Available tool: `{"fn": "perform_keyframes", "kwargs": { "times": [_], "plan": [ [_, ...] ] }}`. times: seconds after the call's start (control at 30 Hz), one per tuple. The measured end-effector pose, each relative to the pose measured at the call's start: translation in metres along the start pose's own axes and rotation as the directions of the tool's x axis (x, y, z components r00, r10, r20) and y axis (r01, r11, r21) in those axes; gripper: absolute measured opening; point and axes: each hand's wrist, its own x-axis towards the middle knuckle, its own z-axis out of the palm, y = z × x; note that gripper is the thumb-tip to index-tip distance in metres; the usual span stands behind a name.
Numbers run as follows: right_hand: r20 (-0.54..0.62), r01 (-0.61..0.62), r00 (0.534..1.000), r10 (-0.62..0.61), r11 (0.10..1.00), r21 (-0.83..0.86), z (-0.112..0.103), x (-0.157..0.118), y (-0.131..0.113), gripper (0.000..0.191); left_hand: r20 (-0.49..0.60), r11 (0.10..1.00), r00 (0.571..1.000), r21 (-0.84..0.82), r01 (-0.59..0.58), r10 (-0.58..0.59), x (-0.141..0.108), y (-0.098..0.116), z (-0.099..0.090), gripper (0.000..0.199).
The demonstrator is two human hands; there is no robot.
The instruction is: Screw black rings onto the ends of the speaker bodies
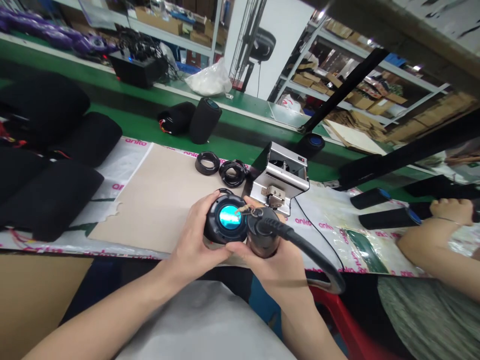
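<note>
We hold a round black thing [215, 232] with a shiny blue middle in our left hand [195, 240]. Our left fingers are clamped on its left side, and our left thumb is bent along its near side. Our right hand [283, 260] is closed around a dark tool [262, 242] with a fat black cord [311, 250] that bends down to the right. The tip of our right thumb meets the near edge of the round black thing. It sits right beside the tool, at the near side of the brown board [150, 200].

Just past our hands are two black rings [207, 172]. To the right of them is a silver machine [285, 177]. Pink words show on the shiny sheet [318, 225] under it all.

On the left lie big black rolls [71, 192], and some have red wires. Farther off, on the green bench [240, 132], one black can [205, 120] stands up and another lies beside it. A puffy white bag [212, 77] is behind them. On the right, another person's hand [452, 210] is near two black tubes [386, 220] with blue ends.
</note>
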Motion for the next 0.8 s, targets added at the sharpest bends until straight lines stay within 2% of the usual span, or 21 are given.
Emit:
{"fn": "perform_keyframes", "kwargs": {
  "times": [0.07,0.2,0.27,0.43,0.6,0.8],
  "plan": [
    [0.016,0.007,1.000,-0.007,1.000,-0.004,-0.001,0.000,-0.001,0.070,0.027,1.000,1.000,-0.021,-0.009,0.010,0.002,-0.002,-0.003,0.107],
    [0.065,-0.130,0.990,0.126,0.990,0.062,-0.003,0.007,-0.001,0.073,0.112,0.998,0.994,-0.055,0.023,-0.016,0.013,-0.006,-0.013,0.110],
    [0.044,-0.146,0.989,0.144,0.988,0.058,-0.003,0.010,-0.002,0.068,0.130,0.999,0.991,-0.047,0.024,-0.018,0.018,-0.008,-0.015,0.107],
    [0.004,0.046,0.999,-0.045,0.998,-0.044,0.002,0.005,-0.007,0.059,0.090,0.999,0.995,-0.011,-0.044,0.045,0.016,-0.012,-0.011,0.104],
    [0.011,0.100,0.995,-0.099,0.991,-0.089,0.003,0.001,-0.009,0.049,0.093,1.000,0.996,0.008,-0.007,0.006,0.013,-0.014,-0.012,0.116],
    [0.057,-0.082,0.995,0.080,0.995,0.048,-0.001,0.007,-0.001,0.073,0.193,0.998,0.979,0.009,-0.063,0.060,0.022,-0.013,-0.023,0.109]
  ]
}}
